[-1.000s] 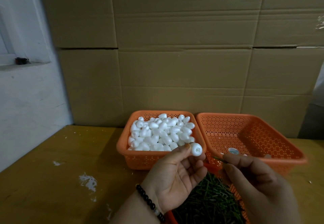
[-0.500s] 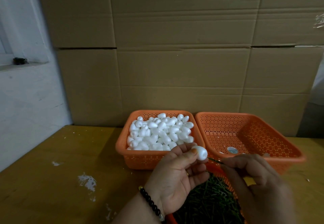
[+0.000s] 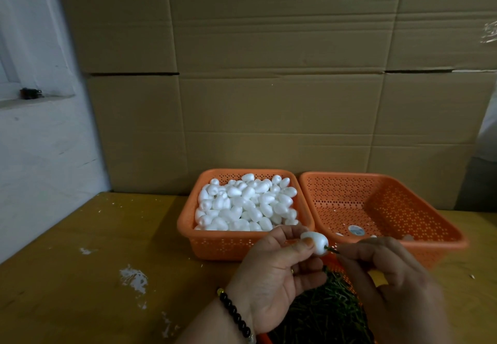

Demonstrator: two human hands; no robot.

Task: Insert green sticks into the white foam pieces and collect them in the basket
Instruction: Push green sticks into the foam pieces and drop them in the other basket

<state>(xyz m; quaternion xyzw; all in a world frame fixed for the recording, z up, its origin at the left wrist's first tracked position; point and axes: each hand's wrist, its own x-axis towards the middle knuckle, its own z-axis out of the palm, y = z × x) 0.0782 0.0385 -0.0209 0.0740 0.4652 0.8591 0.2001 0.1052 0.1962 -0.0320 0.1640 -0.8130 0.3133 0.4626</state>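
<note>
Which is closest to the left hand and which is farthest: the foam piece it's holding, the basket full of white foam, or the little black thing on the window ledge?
From the left hand, in the head view:
1. The foam piece, pinched in its fingertips.
2. The basket full of white foam, just behind the hand.
3. The little black thing, far away at upper left on the ledge.

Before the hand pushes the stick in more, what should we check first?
1. Left hand holds the foam piece firmly between thumb and fingers: ok.
2. Right hand pinches the green stick: ok.
3. Stick tip meets the foam's end: ok.
4. Stick goes in straight and deep enough: cannot tell, the tip is hidden.
5. Right basket has room for the finished piece: ok, nearly bare.
6. More foam waits in the left basket: ok.
</note>
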